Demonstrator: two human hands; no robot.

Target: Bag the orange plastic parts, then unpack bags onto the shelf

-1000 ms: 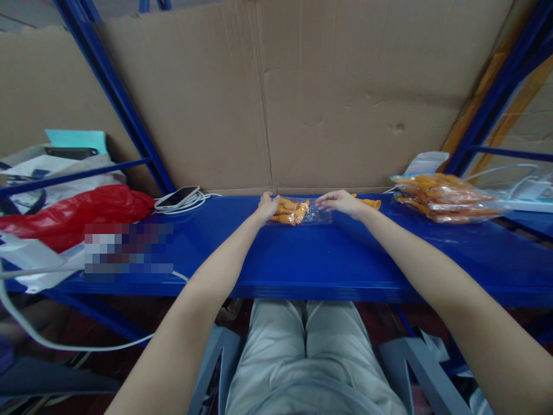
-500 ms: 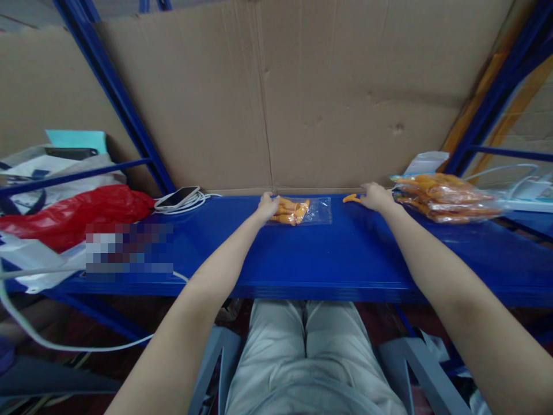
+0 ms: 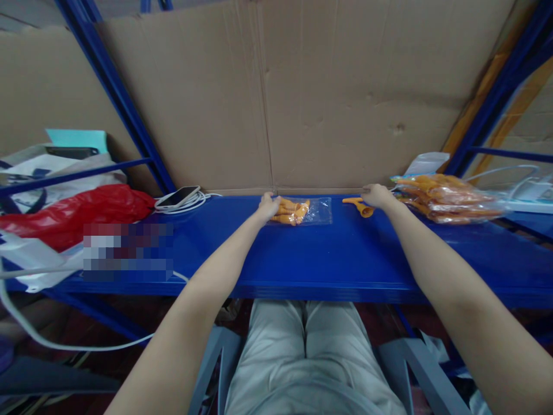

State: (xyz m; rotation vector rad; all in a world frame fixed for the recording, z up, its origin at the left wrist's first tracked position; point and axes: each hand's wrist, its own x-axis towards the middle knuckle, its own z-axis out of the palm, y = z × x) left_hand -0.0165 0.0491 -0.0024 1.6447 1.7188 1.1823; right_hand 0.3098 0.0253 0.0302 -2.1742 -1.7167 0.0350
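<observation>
A clear plastic bag [image 3: 320, 210] lies on the blue shelf top with several orange plastic pieces [image 3: 290, 211] inside it. My left hand [image 3: 268, 207] is closed at the bag's left end, its fingers gripping the film beside the orange pieces. Farther right, a single loose orange plastic piece [image 3: 358, 205] has a thin arm pointing left and a round, hollow, flared end. My right hand [image 3: 377, 196] is at this piece's right side with the fingers curled together, seemingly pinching it; the fingertips are partly hidden.
Larger bags of orange pieces [image 3: 449, 199] are stacked at the right. Toward the left lie a phone [image 3: 177, 197] on a coiled white cable [image 3: 192, 203] and a red plastic bag [image 3: 108, 207]. A cardboard wall [image 3: 311, 104] stands behind, between blue posts.
More of the loose orange piece shows, its hollow flared end now visible below my right hand. The right hand has shifted slightly; my left hand and the bag stay put.
</observation>
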